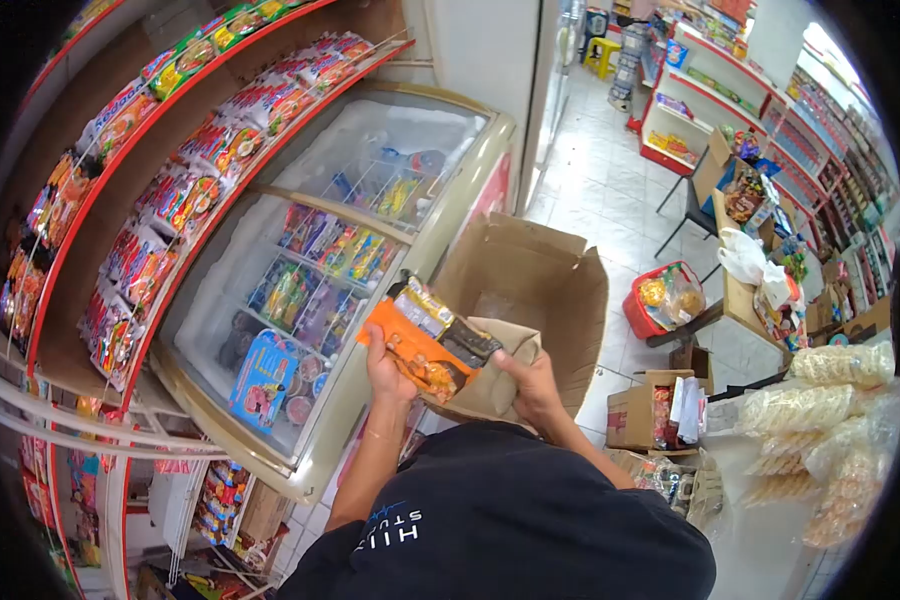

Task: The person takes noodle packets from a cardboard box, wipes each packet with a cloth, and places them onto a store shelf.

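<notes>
My left hand [390, 378] is closed on an orange packet [420, 352] with pictures printed on its front. A black packet with a yellowish label [438, 316] lies along the orange packet's upper edge. My right hand [534, 385] is closed at the dark end of that black packet, its thumb on top. Under the right thumb is a tan, folded piece [505, 345]; whether it is a box flap or separate paper I cannot tell. Just beyond both hands stands an open cardboard box [520, 265] on the floor; its bottom is partly hidden.
A chest freezer [340, 225] with glass lids stands at my left, under shelves of noodle packets [205, 175]. To the right are a red basket [660, 300], a small carton [640, 412], a table [732, 300] and hanging bags of snacks [805, 425].
</notes>
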A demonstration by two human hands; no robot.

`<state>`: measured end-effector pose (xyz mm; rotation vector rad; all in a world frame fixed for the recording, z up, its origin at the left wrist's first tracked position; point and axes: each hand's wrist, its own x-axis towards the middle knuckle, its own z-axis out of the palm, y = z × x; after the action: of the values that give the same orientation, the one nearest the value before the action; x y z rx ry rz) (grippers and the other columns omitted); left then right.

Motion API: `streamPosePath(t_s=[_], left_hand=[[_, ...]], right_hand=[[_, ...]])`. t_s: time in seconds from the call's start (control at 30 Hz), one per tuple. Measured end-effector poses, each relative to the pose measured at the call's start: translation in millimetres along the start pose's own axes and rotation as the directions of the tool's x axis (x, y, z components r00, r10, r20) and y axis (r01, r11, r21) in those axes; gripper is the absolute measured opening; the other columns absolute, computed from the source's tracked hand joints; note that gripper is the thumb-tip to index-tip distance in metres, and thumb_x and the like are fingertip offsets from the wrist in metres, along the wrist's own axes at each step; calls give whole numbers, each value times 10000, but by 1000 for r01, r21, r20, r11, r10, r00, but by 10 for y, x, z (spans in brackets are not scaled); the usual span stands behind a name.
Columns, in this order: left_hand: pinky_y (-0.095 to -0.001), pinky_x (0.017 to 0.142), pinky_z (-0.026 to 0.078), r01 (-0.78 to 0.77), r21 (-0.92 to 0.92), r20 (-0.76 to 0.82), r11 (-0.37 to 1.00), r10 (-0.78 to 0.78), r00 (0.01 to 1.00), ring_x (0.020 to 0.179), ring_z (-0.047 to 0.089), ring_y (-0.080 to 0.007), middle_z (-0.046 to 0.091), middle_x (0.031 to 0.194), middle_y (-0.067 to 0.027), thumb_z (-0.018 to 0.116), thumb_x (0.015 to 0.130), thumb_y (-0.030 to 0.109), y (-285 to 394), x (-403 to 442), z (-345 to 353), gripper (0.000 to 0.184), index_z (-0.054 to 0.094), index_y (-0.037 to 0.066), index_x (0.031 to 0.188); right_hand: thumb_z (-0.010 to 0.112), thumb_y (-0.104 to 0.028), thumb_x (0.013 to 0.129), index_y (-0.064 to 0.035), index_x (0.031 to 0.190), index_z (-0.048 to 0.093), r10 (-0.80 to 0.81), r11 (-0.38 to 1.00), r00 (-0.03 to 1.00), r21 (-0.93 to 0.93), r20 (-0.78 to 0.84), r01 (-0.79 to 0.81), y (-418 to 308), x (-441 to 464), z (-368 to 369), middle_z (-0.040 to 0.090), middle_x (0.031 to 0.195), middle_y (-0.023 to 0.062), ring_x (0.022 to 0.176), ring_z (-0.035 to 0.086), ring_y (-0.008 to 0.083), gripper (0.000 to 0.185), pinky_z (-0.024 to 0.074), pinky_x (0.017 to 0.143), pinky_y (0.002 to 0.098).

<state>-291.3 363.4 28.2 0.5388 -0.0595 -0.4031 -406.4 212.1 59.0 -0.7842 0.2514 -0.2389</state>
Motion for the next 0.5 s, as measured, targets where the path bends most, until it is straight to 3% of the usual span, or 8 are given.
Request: streamPosePath(t_s=[0.07,0.2,0.27,0.37,0.5], left_hand=[[-390,894,407,-27,-30,-61,999,25,998,1020,522,-228,532,1126,-75,403,901,364,-7,-68,57,426,440,59,1196],[-360,868,432,74,92,70,993,-81,994,994,537,-209,544,1097,-78,503,870,269,90,-119,-48,400,439,39,1191],[-346,895,418,12,440,186,898,-105,977,1043,519,-213,506,1169,-114,552,841,186,174,-117,-68,442,410,10,1220],[-315,868,436,41,561,318,827,-262,911,1023,532,-194,517,1152,-115,566,829,136,340,-141,64,442,409,-13,1214],[-305,862,436,158,500,195,852,-289,937,1030,522,-176,521,1144,-125,515,867,246,296,-120,163,473,394,-10,1246]], right_hand=[[610,-2,757,25,1072,522,-61,998,996,10,-71,62,24,19,17,591,1035,109,921,580,185,328,467,831,335],[585,8,760,7,999,552,-67,989,975,118,-210,93,-68,155,-84,610,930,73,842,584,157,241,478,784,311],[575,9,758,1,947,567,-95,985,972,121,-215,123,-84,198,-150,609,879,55,803,579,142,189,470,763,293],[556,21,758,19,981,533,-156,984,965,48,-210,170,-87,206,-206,604,915,97,828,593,171,224,483,769,311],[568,16,757,10,962,546,-222,975,959,-47,-174,217,-77,161,-164,611,900,82,806,588,148,207,476,743,284]])
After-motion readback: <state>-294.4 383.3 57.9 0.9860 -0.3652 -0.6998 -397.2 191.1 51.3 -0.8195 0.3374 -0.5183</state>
